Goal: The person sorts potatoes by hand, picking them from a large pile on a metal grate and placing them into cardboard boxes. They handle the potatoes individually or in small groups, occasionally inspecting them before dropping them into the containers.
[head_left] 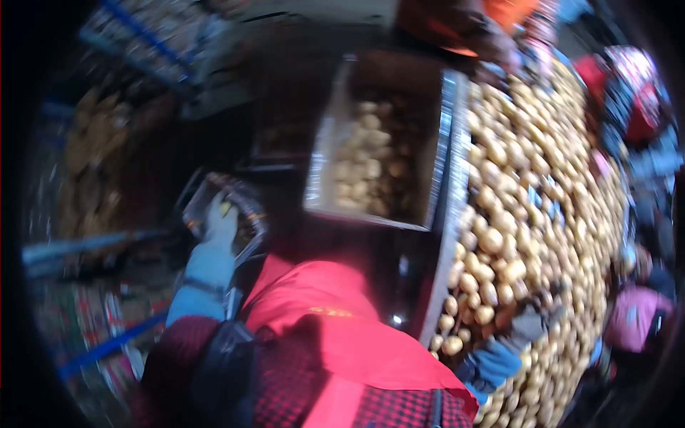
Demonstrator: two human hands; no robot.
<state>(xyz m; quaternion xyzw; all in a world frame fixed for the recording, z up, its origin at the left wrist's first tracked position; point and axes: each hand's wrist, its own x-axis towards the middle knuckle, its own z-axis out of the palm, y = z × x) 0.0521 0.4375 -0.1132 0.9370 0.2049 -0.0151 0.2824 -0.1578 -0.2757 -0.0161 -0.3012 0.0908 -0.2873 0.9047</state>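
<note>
My left hand [221,222], in a pale glove with a light blue sleeve cover, reaches over a small crate [253,207] at my left. A yellow potato [226,208] shows at its fingers, which look closed on it, though motion smears the view. Dark contents in that crate are hard to make out. My right hand [531,324], in a grey glove, rests on the big heap of potatoes [506,221] at my right. Its fingers are blurred, and I cannot see whether it grips one.
Ahead of me stands a box [325,192] partly filled with potatoes, beside the metal edge [444,207] of the heap's table. Other people work around the heap: one in orange [449,25] at the far end, others along the right side. Blue-edged stacks [107,349] stand at left.
</note>
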